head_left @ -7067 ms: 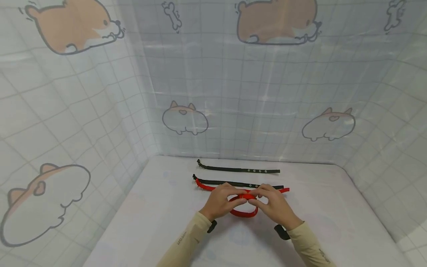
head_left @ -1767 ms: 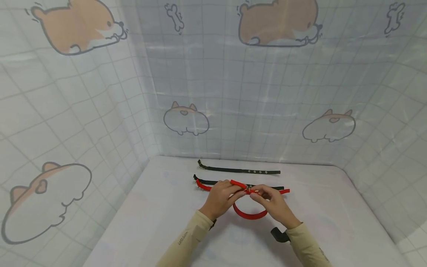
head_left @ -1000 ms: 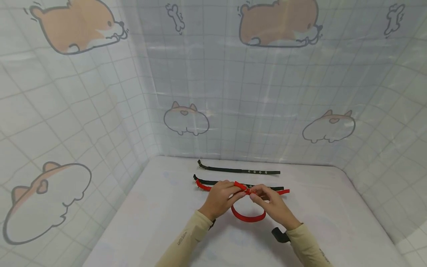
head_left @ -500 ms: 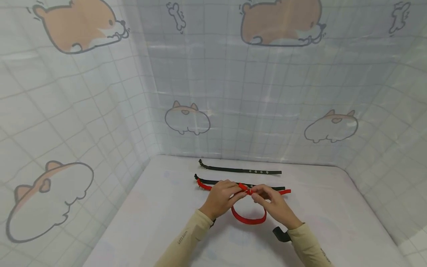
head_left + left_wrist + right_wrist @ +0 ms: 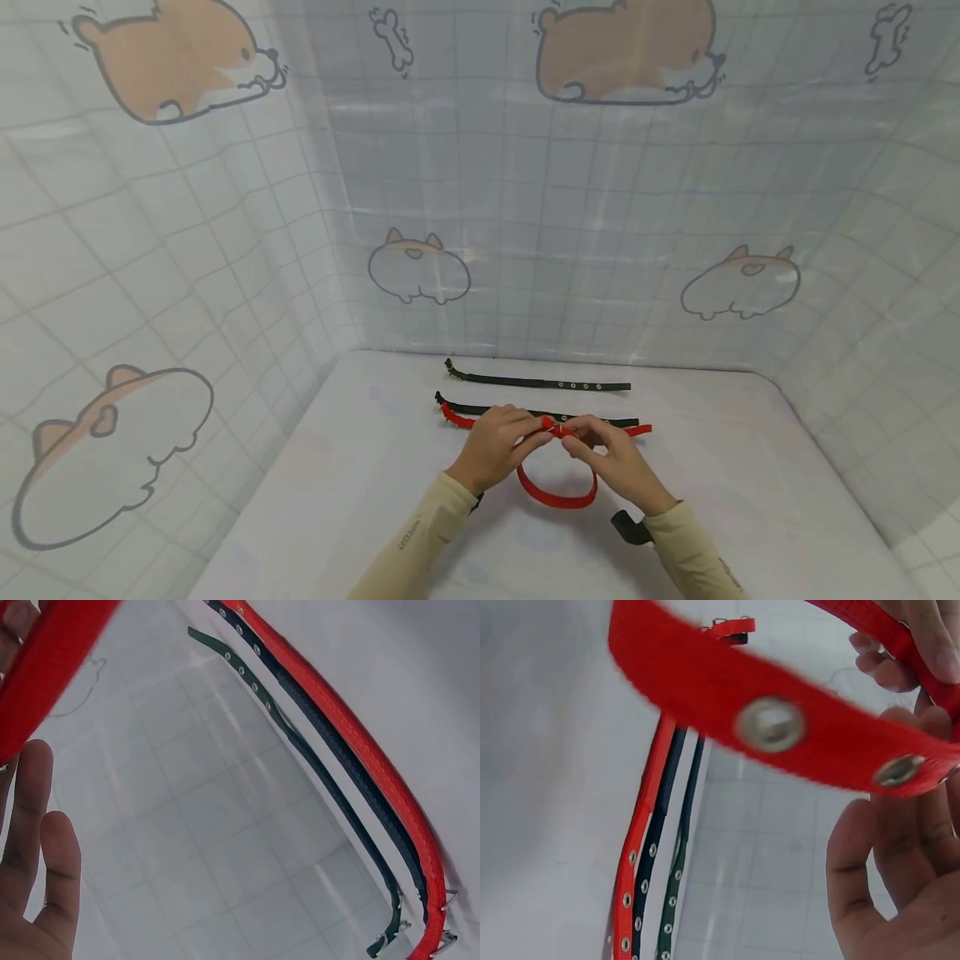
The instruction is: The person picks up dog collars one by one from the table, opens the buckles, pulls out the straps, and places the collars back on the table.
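Observation:
A red collar [image 5: 557, 493] bent into a loop hangs just above the white table [image 5: 360, 467]. My left hand [image 5: 501, 442] and right hand [image 5: 600, 454] pinch its two ends together at the buckle [image 5: 558, 431]. The right wrist view shows the red collar strap [image 5: 780, 727] close up, with metal eyelets, held in my fingers [image 5: 922, 645]. In the left wrist view the strap [image 5: 45, 675] crosses the top left corner beside my loose fingers [image 5: 37, 847].
Three straight collars lie behind the hands: a red one [image 5: 637, 431], a black one [image 5: 517, 411] and, farthest back, a dark one [image 5: 536, 382]. They also show in the wrist views [image 5: 360, 772] [image 5: 656, 862]. Printed curtain walls [image 5: 525, 208] close in the table.
The loop has been worked at the buckle: the free strap end that stuck out past my left hand has shortened. The hands have barely shifted.

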Demonstrator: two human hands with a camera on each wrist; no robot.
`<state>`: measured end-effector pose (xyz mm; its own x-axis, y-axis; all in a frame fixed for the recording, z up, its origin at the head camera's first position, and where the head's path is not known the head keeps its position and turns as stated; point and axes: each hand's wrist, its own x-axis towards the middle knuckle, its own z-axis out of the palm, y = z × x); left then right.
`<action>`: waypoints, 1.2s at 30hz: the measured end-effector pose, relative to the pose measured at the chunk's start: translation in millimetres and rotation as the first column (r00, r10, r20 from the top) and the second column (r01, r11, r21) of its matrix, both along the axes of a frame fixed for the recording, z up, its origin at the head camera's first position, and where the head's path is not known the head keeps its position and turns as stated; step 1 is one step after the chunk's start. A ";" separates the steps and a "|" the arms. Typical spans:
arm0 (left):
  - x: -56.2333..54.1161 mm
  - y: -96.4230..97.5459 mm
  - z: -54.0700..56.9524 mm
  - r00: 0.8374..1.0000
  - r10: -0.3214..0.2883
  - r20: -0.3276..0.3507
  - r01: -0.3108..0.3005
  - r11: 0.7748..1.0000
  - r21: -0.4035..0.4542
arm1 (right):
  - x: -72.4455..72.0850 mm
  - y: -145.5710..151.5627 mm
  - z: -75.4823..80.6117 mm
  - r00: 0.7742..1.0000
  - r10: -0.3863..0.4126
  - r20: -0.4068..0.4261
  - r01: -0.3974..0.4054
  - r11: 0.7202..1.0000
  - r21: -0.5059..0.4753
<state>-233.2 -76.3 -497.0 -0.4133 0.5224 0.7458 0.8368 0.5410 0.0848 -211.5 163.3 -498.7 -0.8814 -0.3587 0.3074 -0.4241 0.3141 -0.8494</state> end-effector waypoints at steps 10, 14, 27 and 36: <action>4.0 -1.0 -1.0 1.000 -0.008 -0.003 0.008 1.000 -0.001 | 2.5 2.6 -2.1 1.000 0.018 0.009 -0.018 0.999 -0.031; 3.4 -1.1 -1.8 1.000 -0.005 -0.001 0.005 1.000 -0.001 | 2.3 2.0 -2.3 1.000 0.000 0.014 0.000 1.000 -0.006; -2.5 -7.0 -3.0 1.000 0.021 -0.017 -0.021 1.000 -0.001 | 0.4 5.3 -3.6 0.998 -0.045 -0.042 0.047 0.998 0.035; -9.7 -21.8 1.8 0.997 0.075 0.004 -0.075 0.997 0.032 | -2.0 16.7 0.7 0.994 -0.095 -0.054 0.097 0.995 0.036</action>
